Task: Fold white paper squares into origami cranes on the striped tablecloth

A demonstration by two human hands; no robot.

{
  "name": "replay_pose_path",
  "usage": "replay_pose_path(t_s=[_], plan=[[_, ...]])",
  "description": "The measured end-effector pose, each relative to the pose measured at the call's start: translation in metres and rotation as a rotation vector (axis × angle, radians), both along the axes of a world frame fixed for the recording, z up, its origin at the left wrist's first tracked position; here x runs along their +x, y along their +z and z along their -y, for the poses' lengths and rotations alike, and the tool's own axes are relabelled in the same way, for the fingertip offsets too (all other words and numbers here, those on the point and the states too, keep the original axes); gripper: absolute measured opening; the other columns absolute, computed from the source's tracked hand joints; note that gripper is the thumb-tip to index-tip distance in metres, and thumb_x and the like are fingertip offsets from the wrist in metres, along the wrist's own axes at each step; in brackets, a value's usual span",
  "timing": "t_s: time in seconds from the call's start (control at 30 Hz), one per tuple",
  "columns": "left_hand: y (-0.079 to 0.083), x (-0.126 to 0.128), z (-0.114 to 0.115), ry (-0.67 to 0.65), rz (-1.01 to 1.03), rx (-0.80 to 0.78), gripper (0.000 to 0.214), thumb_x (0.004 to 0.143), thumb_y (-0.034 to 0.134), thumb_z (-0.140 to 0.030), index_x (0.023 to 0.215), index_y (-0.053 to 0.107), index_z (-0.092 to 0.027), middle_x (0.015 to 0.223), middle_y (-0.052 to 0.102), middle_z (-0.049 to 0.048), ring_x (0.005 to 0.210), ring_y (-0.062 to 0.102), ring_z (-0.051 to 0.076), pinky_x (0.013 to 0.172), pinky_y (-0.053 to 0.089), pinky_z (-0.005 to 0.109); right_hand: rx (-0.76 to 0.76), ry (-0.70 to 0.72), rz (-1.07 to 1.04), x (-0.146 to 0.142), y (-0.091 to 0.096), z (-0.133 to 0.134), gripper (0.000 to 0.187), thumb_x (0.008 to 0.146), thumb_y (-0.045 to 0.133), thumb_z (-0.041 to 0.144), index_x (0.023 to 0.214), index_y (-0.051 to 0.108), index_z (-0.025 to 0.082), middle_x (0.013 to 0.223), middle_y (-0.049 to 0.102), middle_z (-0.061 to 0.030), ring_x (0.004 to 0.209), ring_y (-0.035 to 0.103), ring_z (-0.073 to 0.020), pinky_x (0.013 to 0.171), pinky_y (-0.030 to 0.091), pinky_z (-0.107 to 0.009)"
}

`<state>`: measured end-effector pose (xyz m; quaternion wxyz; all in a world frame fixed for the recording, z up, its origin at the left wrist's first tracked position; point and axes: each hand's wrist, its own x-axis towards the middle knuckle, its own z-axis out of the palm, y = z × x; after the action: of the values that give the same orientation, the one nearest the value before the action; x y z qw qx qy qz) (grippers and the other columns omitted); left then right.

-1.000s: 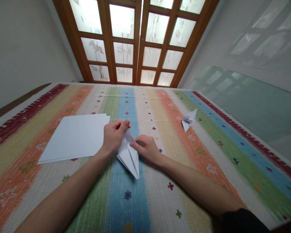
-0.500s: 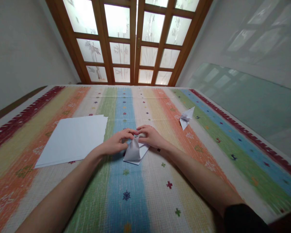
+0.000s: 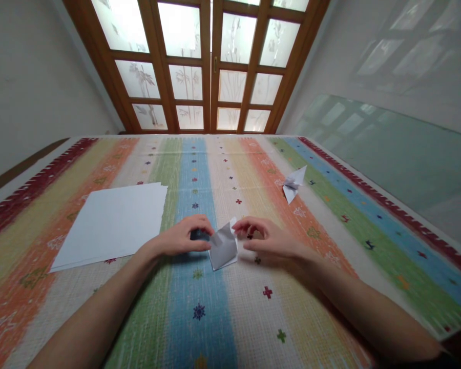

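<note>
A partly folded white paper piece (image 3: 223, 248) stands on the striped tablecloth (image 3: 200, 328) in front of me. My left hand (image 3: 182, 238) pinches its left edge with thumb and fingers. My right hand (image 3: 269, 240) pinches its upper right corner, the other fingers curled. Both forearms reach in from the bottom of the view.
A stack of white paper sheets (image 3: 113, 223) lies to the left of my hands. A finished folded paper figure (image 3: 294, 183) sits farther back on the right. Wooden glazed doors (image 3: 211, 61) stand beyond the far edge, and a wall runs along the right side.
The long folded paper has been turned and folded down to a smaller shape. Both hands have moved nearer to me, and now pinch it from either side.
</note>
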<state>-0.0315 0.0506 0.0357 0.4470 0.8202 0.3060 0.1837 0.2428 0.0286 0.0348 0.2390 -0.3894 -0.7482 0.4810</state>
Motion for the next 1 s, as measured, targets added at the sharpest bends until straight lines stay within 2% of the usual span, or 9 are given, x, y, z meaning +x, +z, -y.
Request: replay_pose_path(t_s=[0.1,0.17,0.23,0.4,0.53,0.63,0.73,0.87,1.0], plan=[[-0.002,0.002,0.003,0.022,-0.038,0.011,0.023,0.076,0.069,-0.042,0.081,0.071,-0.019,0.084,0.060,0.0027,0.081,0.056,0.018,0.077,0.041,0.031,0.036,-0.026,0.031,-0.009,0.001,0.019,0.029,0.074,0.075,0.031,0.100,0.069,0.021,0.099,0.069,-0.0044,0.091,0.061,-0.0188,0.081,0.045,-0.032],[-0.005,0.005,0.005,0.028,-0.070,0.033,0.021,0.079,0.066,-0.040,0.075,0.072,-0.020,0.079,0.060,0.0021,0.078,0.056,0.017,0.075,0.040,0.030,0.057,-0.101,0.059,-0.018,-0.002,0.027,0.015,0.080,0.069,0.030,0.092,0.070,0.020,0.093,0.070,-0.0043,0.088,0.060,-0.0181,0.080,0.044,-0.032],[-0.008,0.007,0.005,0.038,-0.102,0.060,0.022,0.081,0.064,-0.038,0.071,0.071,-0.020,0.076,0.060,0.0022,0.077,0.056,0.017,0.074,0.039,0.030,0.086,-0.161,0.081,-0.025,-0.007,0.032,0.009,0.085,0.064,0.027,0.084,0.069,0.020,0.086,0.069,-0.0037,0.082,0.059,-0.0168,0.076,0.043,-0.031],[-0.011,0.012,0.006,0.063,-0.188,0.113,0.029,0.083,0.061,-0.037,0.060,0.063,-0.018,0.069,0.059,0.0017,0.071,0.055,0.016,0.068,0.038,0.028,0.193,-0.254,0.192,-0.035,-0.018,0.034,0.026,0.087,0.060,0.027,0.062,0.057,0.019,0.064,0.056,0.0011,0.065,0.050,-0.0136,0.063,0.034,-0.028],[-0.013,0.018,0.009,0.116,-0.265,0.162,0.036,0.088,0.055,-0.037,0.056,0.058,-0.019,0.062,0.056,0.0010,0.065,0.053,0.016,0.064,0.036,0.028,0.164,-0.318,0.217,-0.037,-0.021,0.035,0.029,0.083,0.064,0.025,0.058,0.050,0.019,0.058,0.050,0.0040,0.058,0.044,-0.0114,0.058,0.030,-0.027],[-0.015,0.024,0.013,0.178,-0.367,0.248,0.039,0.092,0.049,-0.038,0.059,0.060,-0.020,0.063,0.060,0.0031,0.065,0.053,0.018,0.064,0.035,0.030,0.124,-0.353,0.194,-0.037,-0.022,0.035,0.021,0.080,0.067,0.021,0.063,0.056,0.018,0.058,0.051,0.0048,0.056,0.045,-0.0109,0.057,0.030,-0.027],[-0.014,0.031,0.018,0.214,-0.465,0.346,0.038,0.093,0.048,-0.037,0.062,0.063,-0.020,0.068,0.064,0.0062,0.069,0.055,0.021,0.067,0.036,0.032,0.090,-0.381,0.188,-0.037,-0.021,0.036,0.002,0.079,0.068,0.018,0.080,0.068,0.018,0.059,0.055,0.0046,0.055,0.046,-0.0113,0.057,0.032,-0.027],[-0.013,0.038,0.025,0.263,-0.552,0.414,0.041,0.095,0.045,-0.037,0.065,0.065,-0.018,0.072,0.065,0.0086,0.075,0.058,0.025,0.074,0.039,0.038,0.078,-0.395,0.224,-0.038,-0.019,0.036,0.022,0.078,0.069,0.020,0.100,0.071,0.018,0.061,0.060,0.0033,0.056,0.051,-0.0126,0.058,0.034,-0.027],[-0.014,0.042,0.031,0.313,-0.572,0.492,0.044,0.098,0.040,-0.040,0.071,0.066,-0.016,0.076,0.065,0.0112,0.082,0.059,0.029,0.080,0.041,0.044,0.076,-0.404,0.232,-0.038,-0.019,0.035,0.048,0.078,0.069,0.022,0.125,0.063,0.017,0.062,0.063,0.0027,0.056,0.055,-0.0145,0.059,0.038,-0.028]])
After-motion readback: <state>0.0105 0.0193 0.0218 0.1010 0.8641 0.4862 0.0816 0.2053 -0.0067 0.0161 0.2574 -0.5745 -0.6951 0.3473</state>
